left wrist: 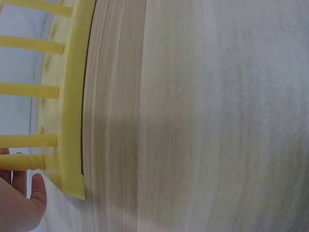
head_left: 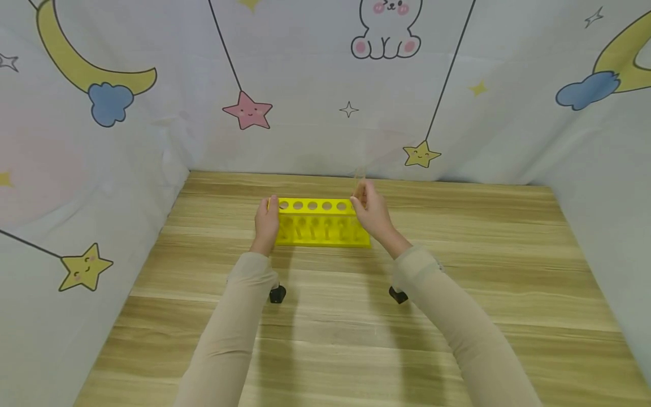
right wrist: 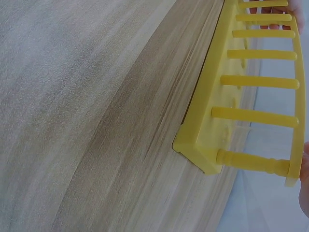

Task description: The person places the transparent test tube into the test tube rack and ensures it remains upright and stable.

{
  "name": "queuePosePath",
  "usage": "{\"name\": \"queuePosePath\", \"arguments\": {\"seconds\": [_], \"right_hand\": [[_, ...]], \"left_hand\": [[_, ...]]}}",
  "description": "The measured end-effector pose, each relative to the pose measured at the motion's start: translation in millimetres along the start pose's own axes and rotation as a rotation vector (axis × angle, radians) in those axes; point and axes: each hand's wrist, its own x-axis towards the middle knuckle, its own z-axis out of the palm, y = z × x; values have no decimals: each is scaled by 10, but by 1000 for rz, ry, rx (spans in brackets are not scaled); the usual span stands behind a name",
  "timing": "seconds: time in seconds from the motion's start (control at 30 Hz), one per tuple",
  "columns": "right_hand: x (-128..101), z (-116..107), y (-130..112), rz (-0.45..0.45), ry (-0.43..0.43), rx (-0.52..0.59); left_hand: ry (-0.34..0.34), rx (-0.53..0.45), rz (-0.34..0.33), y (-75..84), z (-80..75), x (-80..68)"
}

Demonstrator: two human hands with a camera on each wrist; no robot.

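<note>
A yellow test tube rack (head_left: 322,242) stands on the wooden table, with a row of round holes along its top. My left hand (head_left: 267,222) grips the rack's left end, its fingers about the end post (left wrist: 21,162) in the left wrist view. At the right end, my right hand (head_left: 375,213) pinches a clear test tube (head_left: 359,174) between thumb and fingers. The tube's upper part rises above the hand, over the rightmost hole. Only a faint trace of its lower part shows in the right wrist view. The right fingertips lie right at the rack's top edge.
Wood-grain table (head_left: 483,271) surrounds the rack. A white curtain (head_left: 305,141) with stars and moons hangs close behind it and along both sides. A black piece (head_left: 277,294) shows beside the left cuff, and another black piece (head_left: 399,295) below the right cuff.
</note>
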Motion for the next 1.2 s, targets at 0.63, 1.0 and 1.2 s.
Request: {"name": "queuePosePath", "arguments": {"seconds": [0.63,1.0,1.2], "right_hand": [[14,-11,-13,42,-24,-7],[15,-57,-47,130,-51,30],[11,-96,-45,154,-65,61]], "left_hand": [[7,11,-13,6,-4,-8],[-1,12,-16,22,-6,-12],[1,9,-17,42,-10,-34]]}}
